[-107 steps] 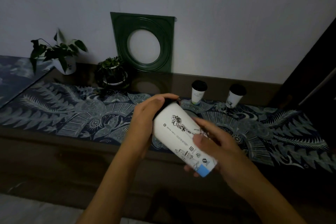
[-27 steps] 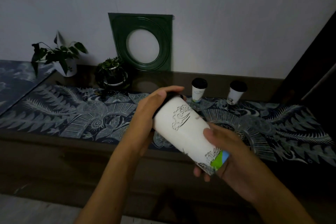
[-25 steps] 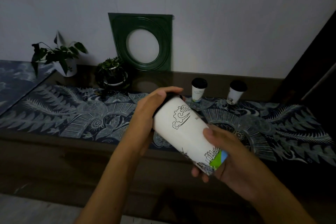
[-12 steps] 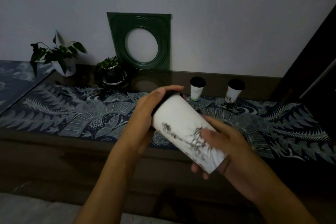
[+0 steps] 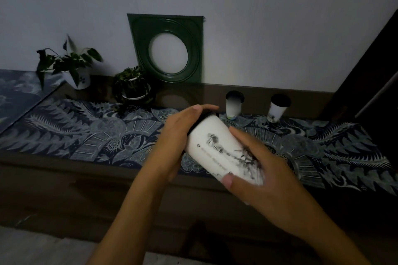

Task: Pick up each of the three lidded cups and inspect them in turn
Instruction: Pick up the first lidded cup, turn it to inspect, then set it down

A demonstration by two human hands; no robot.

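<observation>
White paper cup with a black lid and dark printed artwork [image 5: 219, 153], held in mid-air in front of the person, is the thing being inspected. It lies tilted, its long axis running from the lid at about 10 o'clock down to the base at about 4 o'clock. The print on its side is blurred and cannot be read.

The left hand [image 5: 181, 135] wraps the lid end, fingers curled over the black lid and thumb side against the upper wall. The right hand [image 5: 258, 170] cradles the base end, fingers curved over the lower wall and the thumb tip pressed on the near side. Both hands grip the cup; neither is free. The base end points toward the right hand and the lid end toward the left, so any further turn about the long axis would likely be shared between the two grips.

Beyond the cup, at about 1 o'clock, two more white lidded paper cups stand upright on the sideboard. The nearer-left standing cup [image 5: 234, 107] and the far-right standing cup [image 5: 279, 107] are apart from each other and untouched. Judging by position, the right hand is nearer to both.

They stand at the back edge of a dark blue patterned runner [image 5: 86, 135] covering the brown sideboard [image 5: 64, 189]. At 11 o'clock a green square frame with a round opening [image 5: 137, 49] leans on the wall. Two potted plants sit at 10 o'clock: a small dark-potted plant [image 5: 131, 86] and a white-potted leafy plant [image 5: 71, 66].
</observation>
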